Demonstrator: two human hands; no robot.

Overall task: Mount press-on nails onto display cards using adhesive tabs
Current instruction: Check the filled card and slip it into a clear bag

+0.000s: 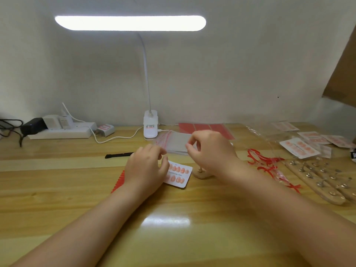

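A white display card (180, 175) with two rows of peach press-on nails lies flat on the wooden table (57, 189). My left hand (146, 170) covers the card's left end, its thumb touching the card's top edge and its fingers loosely curled. My right hand (208, 151) hovers just behind the card. Its thumb and forefinger pinch together at the near edge of a stack of clear bags (176, 140). A red strip (118, 182) shows from under my left wrist. A small wooden nail stand (201, 173) sits below my right hand.
A clip lamp (150, 125) stands at the back centre, a power strip (61, 132) at back left. Pink sheets (204, 128) lie behind the bags. Finished cards (298, 148), red strips (264, 162) and wooden stands with metal pins (323, 180) fill the right side. A black tool (118, 155) lies left.
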